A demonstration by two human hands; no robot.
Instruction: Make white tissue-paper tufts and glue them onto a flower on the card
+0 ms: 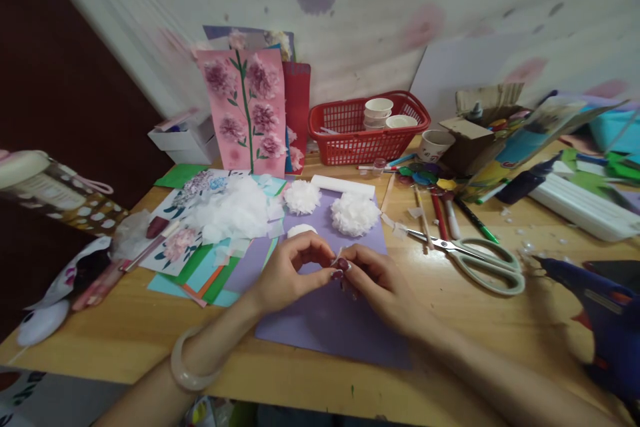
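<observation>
My left hand (295, 268) and my right hand (376, 281) meet above a purple sheet (330, 323), fingertips pinched together. Between them is a small whitish piece (338, 257), mostly hidden by the fingers; it looks like thin paper. Just beyond the hands lie two fluffy white paper flowers, one at the left (302, 197) and a bigger one at the right (355, 213). A third white piece (301, 230) shows partly behind my left hand. Behind the flowers rests a white roll (343, 186). Crumpled white tissue (235, 207) is heaped to the left over coloured sheets.
Green-handled scissors (487, 265) lie right of the purple sheet, near pens and a blue glue gun (595, 313). At the back stand a red basket (370, 137) with cups and a pink flower picture (245, 110). A bottle (55, 193) is at the left.
</observation>
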